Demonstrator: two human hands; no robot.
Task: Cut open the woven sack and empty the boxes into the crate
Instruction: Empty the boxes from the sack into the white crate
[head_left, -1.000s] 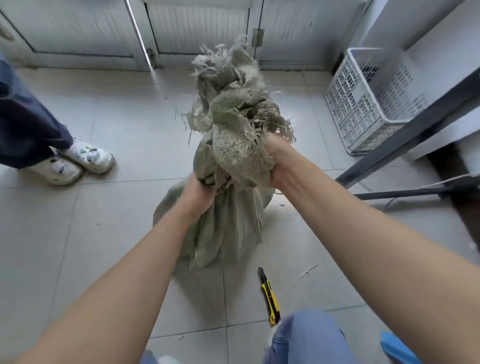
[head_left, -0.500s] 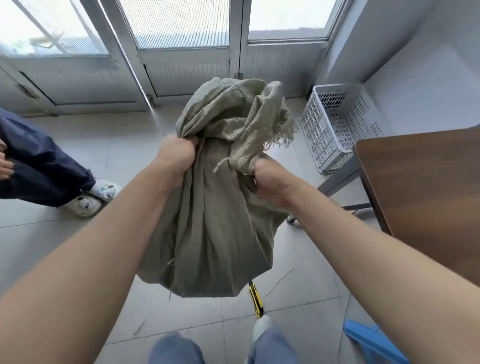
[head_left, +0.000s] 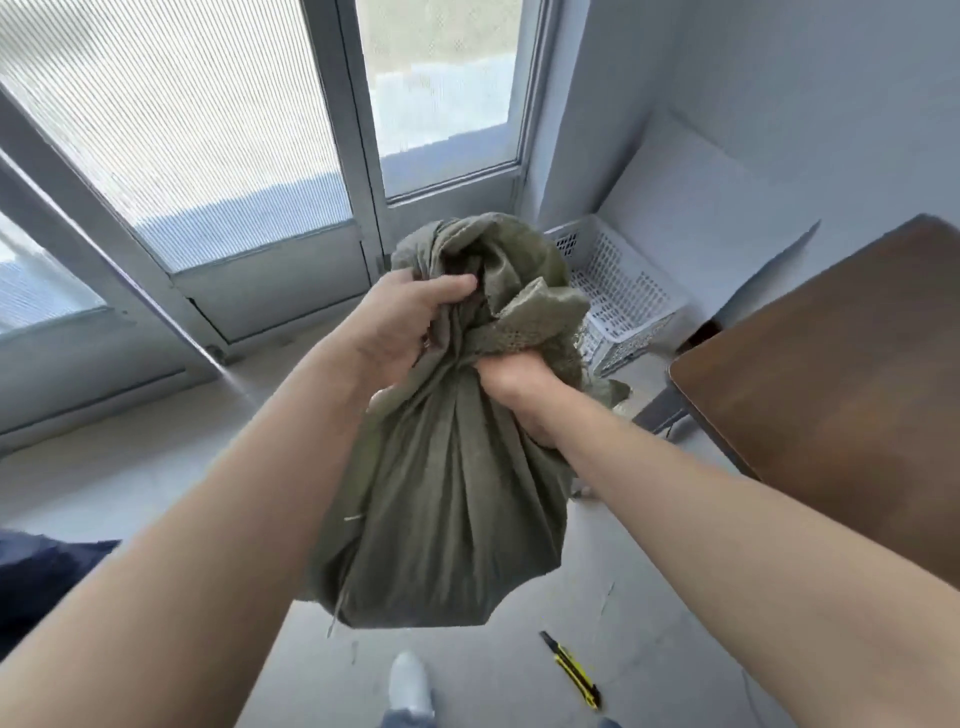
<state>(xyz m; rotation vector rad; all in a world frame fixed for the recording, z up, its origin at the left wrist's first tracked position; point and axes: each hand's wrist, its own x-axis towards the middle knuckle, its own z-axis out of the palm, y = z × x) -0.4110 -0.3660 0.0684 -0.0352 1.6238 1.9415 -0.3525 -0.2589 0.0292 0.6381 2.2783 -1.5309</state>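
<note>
1. Since the earlier frame, the woven sack (head_left: 447, 499) has been raised higher off the floor, and the view has tilted up so that more of the glass doors (head_left: 208, 156) is seen.
2. At the far left, a dark blue trouser leg (head_left: 36, 577) of a second person is seen at the frame edge.
3. The left hand (head_left: 400, 322) is clamped on the bunched fabric at the left side of the sack's gathered neck, with the fingers curled over the top folds.
4. The sack is held in mid-air between the two forearms; its full lower part hangs clear of the tiled floor (head_left: 130, 467), and its mouth is crumpled above the hands.
5. The right hand (head_left: 511, 382) is closed tightly on the neck just below and to the right of the left hand, the two being close together.
6. A white shoe (head_left: 410, 680) is seen on the floor below the sack.
7. A yellow utility knife (head_left: 571, 670) lies on the floor, right of the shoe and apart from the sack.
8. The white crate (head_left: 623, 296) stands in the corner behind the sack, beside the wall.
9. A brown table (head_left: 831, 389) is seen at the right edge.
</note>
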